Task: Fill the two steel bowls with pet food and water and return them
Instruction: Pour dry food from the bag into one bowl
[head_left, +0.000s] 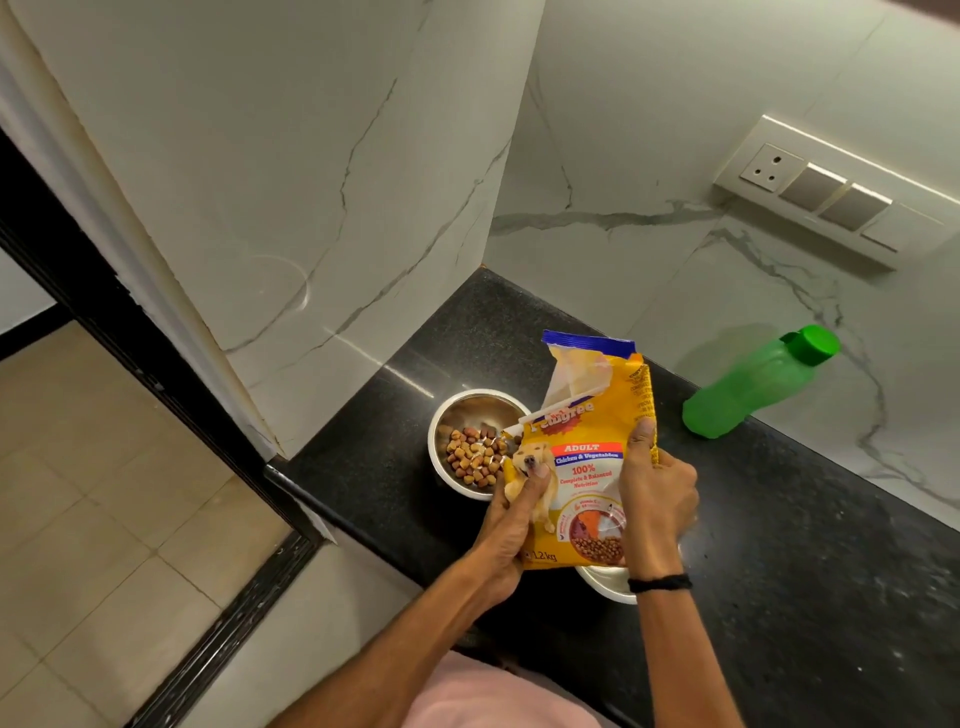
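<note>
A yellow pet food bag is held over the black counter, its torn corner tipped toward a steel bowl that holds brown kibble. My left hand grips the bag's lower left side, thumb on its front. My right hand grips the bag's right edge, thumb up along it. A second steel bowl sits on the counter under the bag and my right wrist, mostly hidden. A green water bottle with a green cap stands at the back right by the wall.
The black counter ends at its left edge beside a marble pillar. A switch panel is on the back wall. Tiled floor lies below at the left.
</note>
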